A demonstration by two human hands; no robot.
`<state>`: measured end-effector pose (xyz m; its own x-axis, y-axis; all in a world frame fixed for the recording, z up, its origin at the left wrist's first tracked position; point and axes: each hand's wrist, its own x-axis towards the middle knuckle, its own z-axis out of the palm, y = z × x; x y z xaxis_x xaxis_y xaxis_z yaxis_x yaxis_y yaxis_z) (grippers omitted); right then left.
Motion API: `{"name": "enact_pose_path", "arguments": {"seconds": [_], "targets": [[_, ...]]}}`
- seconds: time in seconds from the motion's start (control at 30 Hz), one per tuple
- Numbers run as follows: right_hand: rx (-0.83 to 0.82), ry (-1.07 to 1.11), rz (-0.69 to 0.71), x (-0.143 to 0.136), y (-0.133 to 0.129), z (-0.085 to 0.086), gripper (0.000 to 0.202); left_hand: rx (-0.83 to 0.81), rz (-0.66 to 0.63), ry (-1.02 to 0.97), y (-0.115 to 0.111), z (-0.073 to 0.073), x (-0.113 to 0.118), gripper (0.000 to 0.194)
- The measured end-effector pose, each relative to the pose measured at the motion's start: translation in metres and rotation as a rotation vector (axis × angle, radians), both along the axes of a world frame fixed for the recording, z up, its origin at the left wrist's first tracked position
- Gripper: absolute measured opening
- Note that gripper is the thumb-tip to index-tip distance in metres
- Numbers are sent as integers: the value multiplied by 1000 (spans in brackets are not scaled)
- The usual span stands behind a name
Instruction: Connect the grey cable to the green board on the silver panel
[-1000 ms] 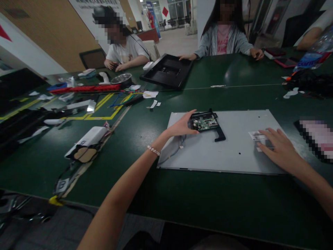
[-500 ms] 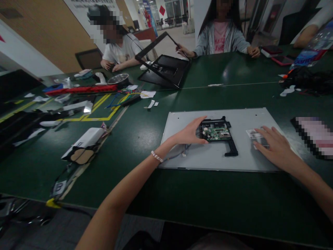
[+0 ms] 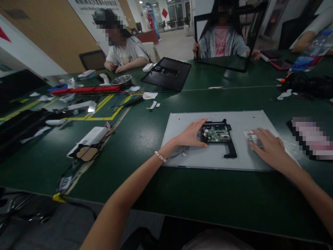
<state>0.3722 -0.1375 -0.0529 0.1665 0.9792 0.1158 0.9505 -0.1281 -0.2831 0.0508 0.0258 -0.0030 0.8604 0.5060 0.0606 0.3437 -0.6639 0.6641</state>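
A flat grey metal panel (image 3: 208, 161), like the back of a display, lies on the green table in front of me. On it sits a green circuit board (image 3: 216, 135) within a black plastic bracket (image 3: 231, 151). My left hand (image 3: 191, 133) is at the board's left edge, thumb and fingers spread apart around that side. Grey wires (image 3: 177, 152) run out below this hand. Over the panel's right part rests my right hand (image 3: 270, 147), its fingers spread, partly covering a printed label (image 3: 251, 136). Neither hand is wrapped round anything.
Across the table a person (image 3: 221, 41) holds up a black frame (image 3: 221, 66). A black cover (image 3: 169, 73) lies beside it. Another person (image 3: 125, 52) sits at the left. A phone (image 3: 313, 135) lies right of the panel; a white battery pack (image 3: 91, 142) lies left.
The person opposite has lifted the black frame off the black cover and moved it to the right, upright, now held in two hands. My hands have barely moved; my view has shifted slightly.
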Motion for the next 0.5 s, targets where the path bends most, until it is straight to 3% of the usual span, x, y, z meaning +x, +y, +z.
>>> {"name": "enact_pose_path", "arguments": {"seconds": [0.2, 0.33, 0.5], "targets": [[19, 41, 44, -4, 7, 1, 63, -55, 7, 47, 5, 7, -4, 122], [-15, 111, 266, -13, 24, 18, 75, -75, 24, 73, -2, 9, -5, 123], [-51, 202, 545, -29, 58, 36, 88, -7, 117, 31, -15, 0, -2, 120]]}}
